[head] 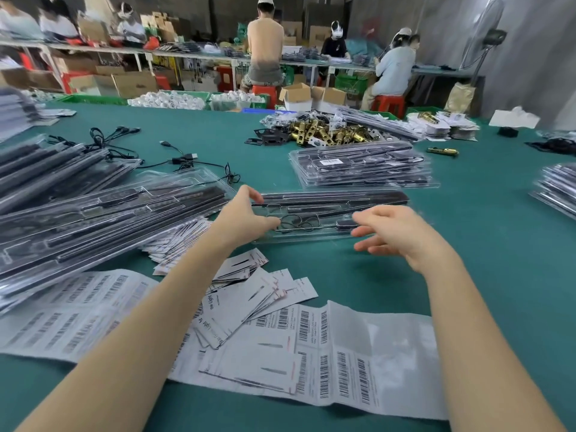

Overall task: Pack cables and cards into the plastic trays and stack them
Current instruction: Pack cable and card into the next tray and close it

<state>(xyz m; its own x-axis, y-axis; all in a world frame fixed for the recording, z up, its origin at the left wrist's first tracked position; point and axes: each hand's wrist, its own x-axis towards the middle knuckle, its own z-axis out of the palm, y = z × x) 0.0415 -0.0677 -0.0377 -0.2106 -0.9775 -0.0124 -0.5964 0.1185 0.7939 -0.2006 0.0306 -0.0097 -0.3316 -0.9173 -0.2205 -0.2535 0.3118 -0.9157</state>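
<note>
A clear plastic tray lies in front of me on the green table, with a long black bar along its far side and a coiled black cable in its middle pocket. My left hand grips the tray's left end, thumb on top and fingers beneath. My right hand hovers over the tray's right part with fingers loosely spread, holding nothing. White printed cards lie scattered just below the tray. Loose black cables lie farther back on the left.
A big heap of filled trays covers the left side. A neat stack of trays sits behind the one I hold. Barcode sheets spread near the front edge. Brass parts are piled at the back; several people work beyond the table.
</note>
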